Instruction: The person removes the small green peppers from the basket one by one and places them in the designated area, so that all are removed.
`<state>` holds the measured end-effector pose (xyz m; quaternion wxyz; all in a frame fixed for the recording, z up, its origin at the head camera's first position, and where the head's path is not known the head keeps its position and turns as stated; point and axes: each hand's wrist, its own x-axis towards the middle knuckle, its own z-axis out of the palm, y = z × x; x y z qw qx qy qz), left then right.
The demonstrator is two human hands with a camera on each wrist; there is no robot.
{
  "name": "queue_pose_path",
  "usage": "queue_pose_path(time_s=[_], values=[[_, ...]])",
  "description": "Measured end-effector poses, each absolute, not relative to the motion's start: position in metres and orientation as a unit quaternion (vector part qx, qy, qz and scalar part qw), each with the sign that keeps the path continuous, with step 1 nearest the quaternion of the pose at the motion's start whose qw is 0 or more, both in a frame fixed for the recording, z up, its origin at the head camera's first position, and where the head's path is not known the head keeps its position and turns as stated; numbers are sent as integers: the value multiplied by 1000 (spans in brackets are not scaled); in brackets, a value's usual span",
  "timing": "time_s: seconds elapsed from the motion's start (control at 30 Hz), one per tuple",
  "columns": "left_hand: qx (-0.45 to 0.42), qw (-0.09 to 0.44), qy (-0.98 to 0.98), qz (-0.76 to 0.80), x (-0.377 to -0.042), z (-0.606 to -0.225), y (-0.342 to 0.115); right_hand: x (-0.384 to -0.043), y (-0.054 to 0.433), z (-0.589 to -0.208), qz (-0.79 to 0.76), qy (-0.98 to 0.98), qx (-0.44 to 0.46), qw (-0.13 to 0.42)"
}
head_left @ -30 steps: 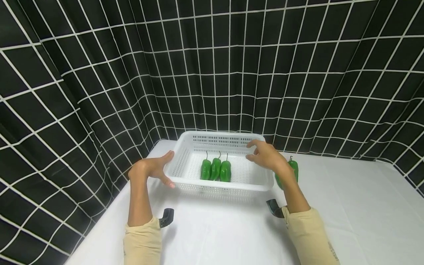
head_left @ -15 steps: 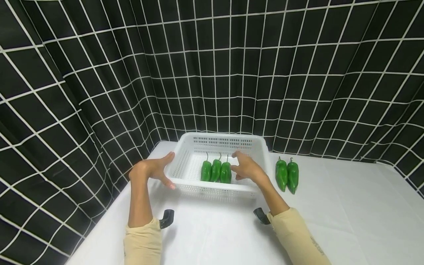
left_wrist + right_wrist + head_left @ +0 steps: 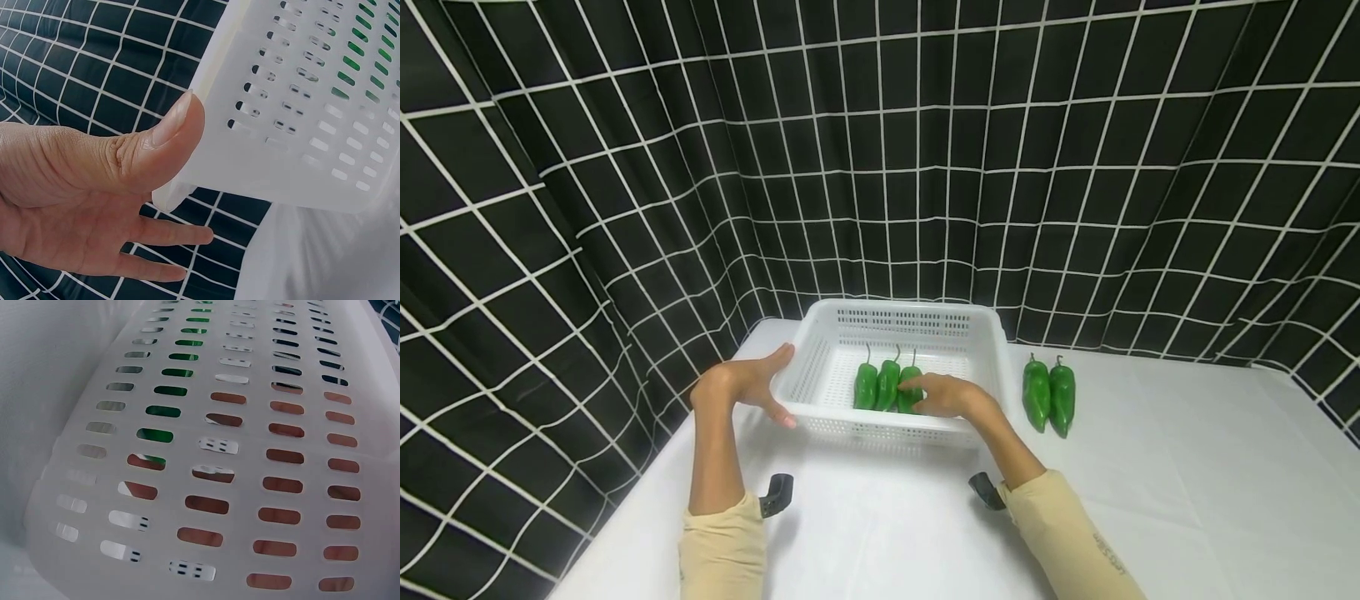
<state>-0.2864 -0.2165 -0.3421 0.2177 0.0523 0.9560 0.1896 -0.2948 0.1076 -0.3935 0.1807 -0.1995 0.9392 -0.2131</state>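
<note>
In the head view, a white perforated plastic basket [image 3: 895, 422] holds 3 green peppers lying side by side. My left hand [image 3: 747, 379] is at the basket's left end, its fingers and thumb spread against the rim. The left wrist view shows the thumb [image 3: 178, 128] against the basket wall, with straight fingers below. Inside the basket, my right hand [image 3: 943, 395] has its fingers curled over the rightmost green pepper [image 3: 911, 377], fingertip at its left side and thumb at its right. The right wrist view shows this hand only through the basket's slots.
To the right of the basket, 2 more green peppers [image 3: 1048, 398] lie next to each other on the white table [image 3: 1165, 467]. A black curtain with a white grid [image 3: 925, 142] hangs behind and at the sides.
My right hand has swung left from above the basket's right side and down onto the rightmost pepper inside. The left hand and the basket have stayed in place.
</note>
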Motion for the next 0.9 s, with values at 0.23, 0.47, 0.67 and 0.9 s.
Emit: queue_pose_path(time_s=[0.23, 0.47, 0.67, 0.9], values=[[48, 216, 957, 189, -287, -343, -217, -296, 107, -394, -223, 943, -177, 170], [39, 214, 958, 189, -287, -343, -217, -296, 107, -396, -233, 943, -165, 172], [36, 210, 958, 189, -286, -343, -217, -297, 106, -395, -239, 944, -164, 158], [48, 211, 957, 192, -287, -343, -218, -295, 107, -394, -238, 953, -135, 130]])
